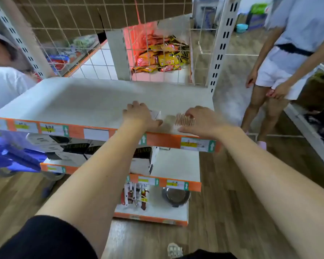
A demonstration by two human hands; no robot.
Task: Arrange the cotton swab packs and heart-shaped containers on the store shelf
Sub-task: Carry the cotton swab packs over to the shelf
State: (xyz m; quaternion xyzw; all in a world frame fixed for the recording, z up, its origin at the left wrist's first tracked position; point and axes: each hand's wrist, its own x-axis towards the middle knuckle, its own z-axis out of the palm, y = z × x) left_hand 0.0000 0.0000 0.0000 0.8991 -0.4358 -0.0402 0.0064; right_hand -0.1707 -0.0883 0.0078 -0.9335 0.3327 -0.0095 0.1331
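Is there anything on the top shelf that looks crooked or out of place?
Nothing stands out clearly. On the top shelf, the left hand and right hand rest on clear cotton swab packs near the front edge. Motion blur hides whether the packs lie straight.

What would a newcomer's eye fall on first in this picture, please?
Two bare forearms reach to the front edge of the white top shelf, where the left hand and right hand handle a clear pack of cotton swabs. Behind the wire grid sits a heap of yellow snack packets.
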